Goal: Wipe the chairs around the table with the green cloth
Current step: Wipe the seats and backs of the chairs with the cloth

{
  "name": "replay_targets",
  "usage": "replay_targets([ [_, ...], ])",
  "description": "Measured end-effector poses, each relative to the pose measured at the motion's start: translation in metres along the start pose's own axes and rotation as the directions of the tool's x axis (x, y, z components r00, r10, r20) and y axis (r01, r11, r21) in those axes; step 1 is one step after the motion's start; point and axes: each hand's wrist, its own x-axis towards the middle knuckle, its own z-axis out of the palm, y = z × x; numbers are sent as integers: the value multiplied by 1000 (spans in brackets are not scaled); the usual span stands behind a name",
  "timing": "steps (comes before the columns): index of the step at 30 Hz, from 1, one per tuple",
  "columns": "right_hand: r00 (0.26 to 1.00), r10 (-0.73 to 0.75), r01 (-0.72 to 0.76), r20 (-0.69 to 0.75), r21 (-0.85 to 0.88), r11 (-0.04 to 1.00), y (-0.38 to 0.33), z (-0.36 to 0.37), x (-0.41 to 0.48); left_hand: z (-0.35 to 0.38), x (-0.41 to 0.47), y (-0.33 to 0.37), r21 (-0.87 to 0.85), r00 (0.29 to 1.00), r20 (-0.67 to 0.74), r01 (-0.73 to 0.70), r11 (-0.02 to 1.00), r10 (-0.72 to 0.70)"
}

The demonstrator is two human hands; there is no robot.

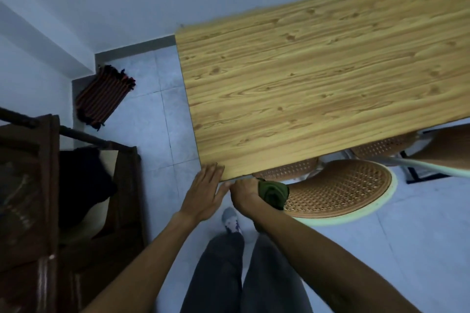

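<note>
Right hand [245, 192] fingers closed around green cloth [273, 192], beside cane chair [340, 190]. Left hand [203, 190] open, flat at bench [318, 79] near-left corner.

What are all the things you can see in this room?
table: one, light wood grain, upper right, bare top
chairs: at least two, brown woven with pale green rims, tucked under the table's near edge
green cloth: one, dark green, bunched in the right hand at the nearest chair
striped mat: one, dark with red stripes, on the floor by the wall corner
wooden furniture: dark brown, far left, with a black cloth on it
floor: pale tiles
left hand: flat on the table's corner
right hand: closed around the cloth
legs: two, dark trousers, bottom centre
</note>
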Motion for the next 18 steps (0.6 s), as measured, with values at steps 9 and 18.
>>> replay_targets([
  [9,806,-318,417,-499,97,904,90,82,-128,14,-3,-5,30,997,69,28,999,-30],
  [18,751,-299,396,-589,40,917,131,114,-157,4,-3,1,34,988,145,43,998,-48],
])
